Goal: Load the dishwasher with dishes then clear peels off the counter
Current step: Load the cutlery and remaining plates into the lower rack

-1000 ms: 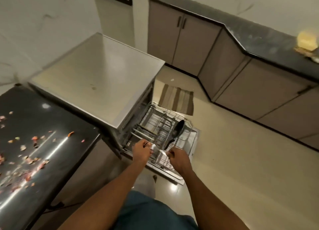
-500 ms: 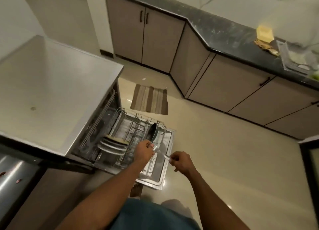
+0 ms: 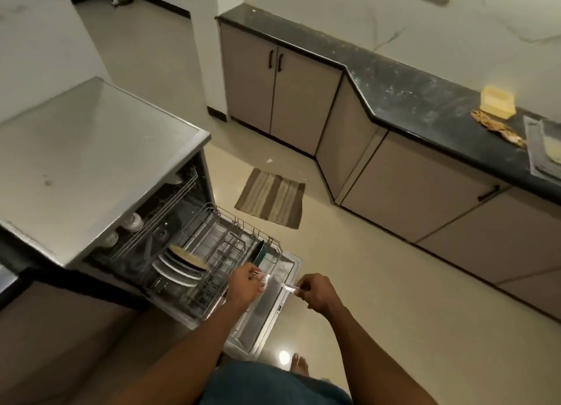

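Writing cannot be read anywhere. Your left hand (image 3: 244, 286) and right hand (image 3: 315, 292) both pinch cutlery (image 3: 277, 281), held over the open dishwasher (image 3: 100, 161) door, beside the lower rack (image 3: 212, 252) holding plates (image 3: 179, 268).

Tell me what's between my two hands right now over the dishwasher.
In the head view, a shiny piece of cutlery spans the gap from the left hand to the right hand; both pinch it, above the open dishwasher door.
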Action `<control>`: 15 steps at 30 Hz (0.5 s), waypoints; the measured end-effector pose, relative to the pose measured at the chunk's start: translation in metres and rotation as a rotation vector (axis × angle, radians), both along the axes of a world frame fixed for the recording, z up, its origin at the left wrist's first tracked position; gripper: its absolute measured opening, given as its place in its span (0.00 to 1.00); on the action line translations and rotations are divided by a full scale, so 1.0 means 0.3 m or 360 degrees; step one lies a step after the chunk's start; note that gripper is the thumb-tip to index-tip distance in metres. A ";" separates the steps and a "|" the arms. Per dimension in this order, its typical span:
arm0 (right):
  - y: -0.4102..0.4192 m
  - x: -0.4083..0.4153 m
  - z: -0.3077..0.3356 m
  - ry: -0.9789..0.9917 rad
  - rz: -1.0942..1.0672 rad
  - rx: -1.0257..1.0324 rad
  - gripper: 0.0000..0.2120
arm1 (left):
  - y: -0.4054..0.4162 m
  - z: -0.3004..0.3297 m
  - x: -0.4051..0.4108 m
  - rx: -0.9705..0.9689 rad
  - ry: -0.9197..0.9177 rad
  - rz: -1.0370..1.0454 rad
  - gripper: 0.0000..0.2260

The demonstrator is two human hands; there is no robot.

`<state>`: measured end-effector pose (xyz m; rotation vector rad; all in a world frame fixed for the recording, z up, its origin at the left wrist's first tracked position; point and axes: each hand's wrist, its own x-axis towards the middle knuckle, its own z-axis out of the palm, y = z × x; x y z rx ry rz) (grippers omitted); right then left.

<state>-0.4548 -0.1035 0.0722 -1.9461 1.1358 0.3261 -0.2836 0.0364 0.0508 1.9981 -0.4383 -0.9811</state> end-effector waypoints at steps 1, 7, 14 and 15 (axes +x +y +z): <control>-0.043 -0.019 0.004 0.0010 0.0032 -0.0029 0.11 | -0.020 0.006 -0.041 -0.0018 0.0009 0.0047 0.04; -0.168 -0.113 -0.007 -0.0014 0.0257 -0.0045 0.12 | -0.048 -0.005 -0.219 0.0051 0.0085 0.0261 0.08; -0.203 -0.043 -0.023 -0.0048 0.0583 -0.0015 0.13 | -0.013 -0.051 -0.259 0.0137 0.0047 0.0549 0.11; -0.216 -0.024 -0.022 -0.0045 0.0607 0.0000 0.15 | -0.012 -0.069 -0.254 0.0141 0.0066 0.0613 0.12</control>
